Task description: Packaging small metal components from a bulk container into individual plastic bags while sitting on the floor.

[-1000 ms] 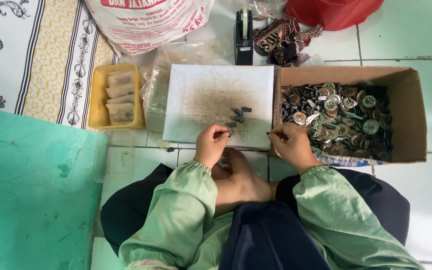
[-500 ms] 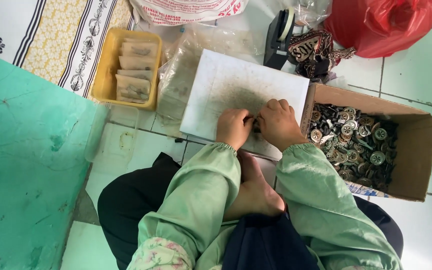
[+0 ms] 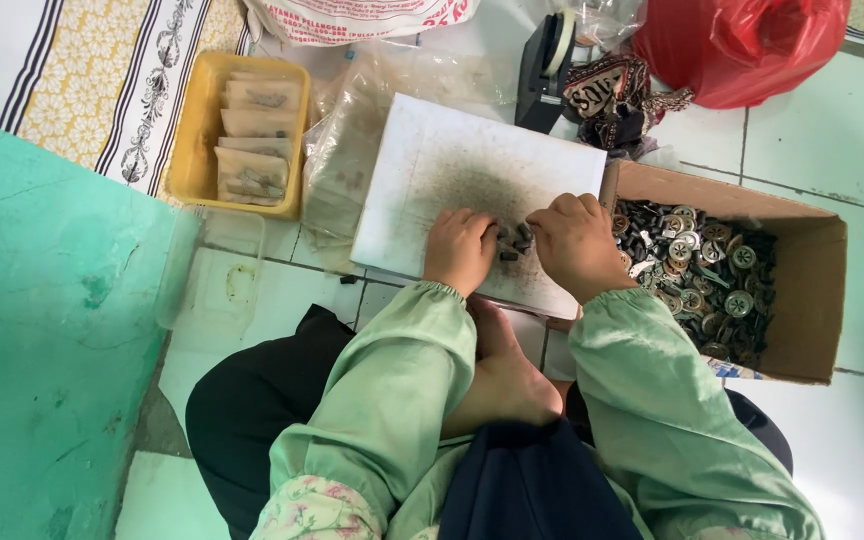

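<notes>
A smudged white board (image 3: 452,170) lies on the tiled floor in front of me. A few small dark metal parts (image 3: 512,240) sit on its near edge between my hands. My left hand (image 3: 459,250) rests on the board with its fingers curled against these parts. My right hand (image 3: 577,245) presses in from the other side, fingertips on the same parts. Whether either hand grips one is hidden by the fingers. To the right stands a cardboard box (image 3: 812,290) filled with several round metal pieces (image 3: 697,275).
A yellow tray (image 3: 192,150) holds small clear packets (image 3: 257,140) at the left. Clear plastic bags (image 3: 347,150) lie beside the board. A tape dispenser (image 3: 544,70), a red plastic bag (image 3: 742,45) and a white sack (image 3: 352,15) stand at the back. A green surface (image 3: 42,330) fills the left.
My hands have come together over the small parts on the board; a second ago they were apart at its near edge. The view has shifted and tilted.
</notes>
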